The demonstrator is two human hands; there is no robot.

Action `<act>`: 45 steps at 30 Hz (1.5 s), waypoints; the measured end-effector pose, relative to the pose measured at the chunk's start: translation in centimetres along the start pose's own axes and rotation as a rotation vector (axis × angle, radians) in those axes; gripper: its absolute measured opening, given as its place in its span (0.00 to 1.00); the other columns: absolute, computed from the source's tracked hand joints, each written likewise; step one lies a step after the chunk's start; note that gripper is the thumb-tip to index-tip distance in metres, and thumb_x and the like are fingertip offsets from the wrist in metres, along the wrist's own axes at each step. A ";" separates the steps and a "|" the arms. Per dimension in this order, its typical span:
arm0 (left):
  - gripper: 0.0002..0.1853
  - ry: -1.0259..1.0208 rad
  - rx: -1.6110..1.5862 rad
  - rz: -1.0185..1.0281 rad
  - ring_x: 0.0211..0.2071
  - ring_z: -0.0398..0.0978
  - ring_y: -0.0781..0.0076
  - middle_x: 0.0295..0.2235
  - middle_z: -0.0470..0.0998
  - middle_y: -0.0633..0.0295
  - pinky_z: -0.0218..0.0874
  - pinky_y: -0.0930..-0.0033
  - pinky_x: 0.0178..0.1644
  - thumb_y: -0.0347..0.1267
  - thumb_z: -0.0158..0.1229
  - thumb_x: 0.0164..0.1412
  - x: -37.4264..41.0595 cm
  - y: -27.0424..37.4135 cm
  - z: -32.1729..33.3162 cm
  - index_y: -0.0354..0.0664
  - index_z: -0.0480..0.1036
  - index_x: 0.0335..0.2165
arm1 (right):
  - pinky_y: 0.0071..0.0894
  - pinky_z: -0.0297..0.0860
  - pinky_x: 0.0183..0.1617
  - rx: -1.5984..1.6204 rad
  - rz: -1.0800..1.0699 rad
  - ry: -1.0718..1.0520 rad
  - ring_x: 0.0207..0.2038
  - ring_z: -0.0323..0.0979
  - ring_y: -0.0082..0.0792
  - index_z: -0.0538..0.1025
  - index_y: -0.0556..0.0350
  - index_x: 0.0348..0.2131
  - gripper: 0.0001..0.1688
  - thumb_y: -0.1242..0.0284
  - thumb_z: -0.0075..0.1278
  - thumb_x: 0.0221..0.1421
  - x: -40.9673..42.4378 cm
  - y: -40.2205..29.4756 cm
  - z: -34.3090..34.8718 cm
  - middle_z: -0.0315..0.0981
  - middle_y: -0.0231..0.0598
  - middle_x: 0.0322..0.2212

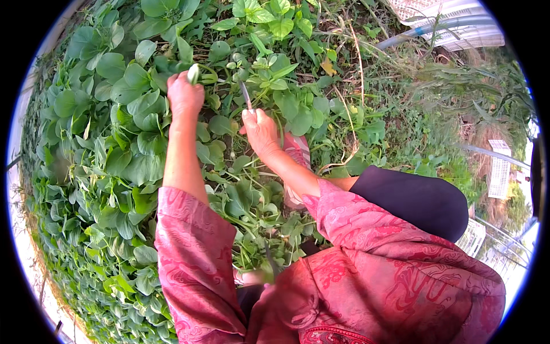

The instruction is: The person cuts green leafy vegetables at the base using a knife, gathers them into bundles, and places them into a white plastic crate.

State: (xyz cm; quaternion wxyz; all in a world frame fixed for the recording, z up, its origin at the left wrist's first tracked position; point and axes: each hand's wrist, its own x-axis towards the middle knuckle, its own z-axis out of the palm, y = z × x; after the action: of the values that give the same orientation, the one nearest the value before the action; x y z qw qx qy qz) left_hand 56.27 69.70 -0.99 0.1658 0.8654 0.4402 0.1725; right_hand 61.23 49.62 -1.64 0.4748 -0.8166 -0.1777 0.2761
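My left hand (184, 92) is closed around the stalks of a leafy green plant (194, 74), with pale green stems showing past the fingers. To its right, my right hand (260, 129) grips a knife by its handle. The narrow knife blade (245, 94) points away from me, among the low plants and apart from my left hand. Leaves and fingers hide part of the held stalks. Below my hands, between my feet, lie leafy greens (253, 200) with long pale stems.
Dense broad-leaved greens (124, 146) fill the left side. My shoe (296, 159) stands close beside my right forearm. Dry vines (355, 133) and weeds cover the ground to the right. White plastic crates (499, 168) and a grey pipe (436, 26) are at the right rim.
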 end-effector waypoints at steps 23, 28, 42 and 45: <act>0.21 -0.158 -0.368 -0.148 0.37 0.73 0.50 0.34 0.75 0.47 0.62 0.61 0.44 0.29 0.56 0.44 -2.1 -2.6 -1.3 0.37 0.70 0.41 | 0.23 0.55 0.10 0.468 0.508 -0.277 0.09 0.55 0.24 0.61 0.58 0.39 0.24 0.54 0.33 0.60 5.8 -1.3 5.9 0.65 0.40 0.15; 0.21 -0.146 -0.343 -0.112 0.38 0.72 0.49 0.35 0.74 0.46 0.62 0.60 0.44 0.29 0.57 0.44 -2.1 -3.2 -0.9 0.37 0.71 0.41 | 0.24 0.56 0.10 0.369 0.487 -0.257 0.09 0.54 0.25 0.60 0.62 0.38 0.24 0.56 0.34 0.60 5.8 -2.2 6.2 0.64 0.43 0.15; 0.14 -0.189 -0.711 -0.412 0.25 0.62 0.81 0.26 0.70 0.70 0.57 0.78 0.33 0.25 0.59 0.47 -5.0 1.2 -4.6 0.35 0.72 0.37 | 0.22 0.54 0.09 0.285 0.454 -0.358 0.09 0.56 0.23 0.65 0.60 0.31 0.22 0.57 0.41 0.55 1.4 -0.5 2.3 0.67 0.40 0.16; 0.12 -0.099 -1.026 -0.496 0.23 0.63 0.83 0.25 0.72 0.69 0.56 0.79 0.28 0.22 0.59 0.48 -8.1 3.8 -7.4 0.34 0.73 0.35 | 0.20 0.55 0.11 0.527 0.423 -0.210 0.15 0.60 0.20 0.68 0.55 0.33 0.22 0.53 0.44 0.53 0.3 -0.2 -0.3 0.68 0.36 0.18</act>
State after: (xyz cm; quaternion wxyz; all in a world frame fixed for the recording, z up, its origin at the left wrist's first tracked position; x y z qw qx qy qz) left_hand 51.18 61.92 6.02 0.6206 0.5521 0.4818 0.2791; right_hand 61.62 49.72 -1.40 0.5806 -0.6518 0.0245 0.4873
